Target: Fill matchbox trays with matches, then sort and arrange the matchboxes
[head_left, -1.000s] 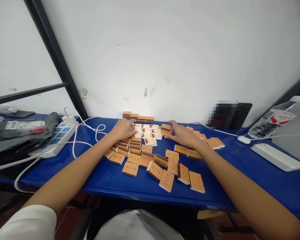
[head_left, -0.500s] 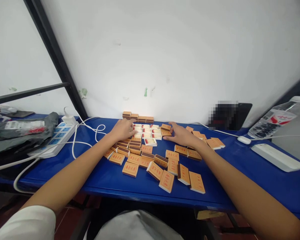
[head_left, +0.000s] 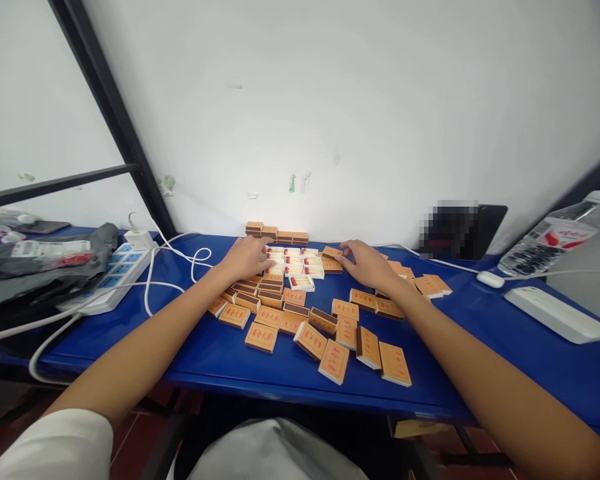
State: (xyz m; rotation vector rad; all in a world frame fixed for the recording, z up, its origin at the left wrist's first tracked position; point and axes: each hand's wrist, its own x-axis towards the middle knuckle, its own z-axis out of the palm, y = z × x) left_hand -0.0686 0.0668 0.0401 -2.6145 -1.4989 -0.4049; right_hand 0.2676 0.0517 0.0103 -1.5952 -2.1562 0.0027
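Observation:
Many orange matchboxes [head_left: 310, 327] lie scattered on a blue table [head_left: 215, 353]. At the middle back, several open trays of red-tipped matches [head_left: 295, 263] sit in a cluster. My left hand [head_left: 247, 259] rests, fingers curled, at the left edge of those trays, touching them. My right hand [head_left: 367, 265] hovers over the right side, with its fingertips on an orange matchbox [head_left: 331, 253]. A low row of stacked matchboxes [head_left: 276, 235] stands against the wall behind.
A white power strip [head_left: 113, 277] with white cables [head_left: 175, 263] lies at left beside a grey bag [head_left: 40, 263]. At right are a white flat device [head_left: 557, 313], a water bottle [head_left: 555, 243] and a dark object [head_left: 463, 230] by the wall.
My right hand has moved slightly back and up, its fingertips now on the matchbox by the trays. My left hand has stayed put.

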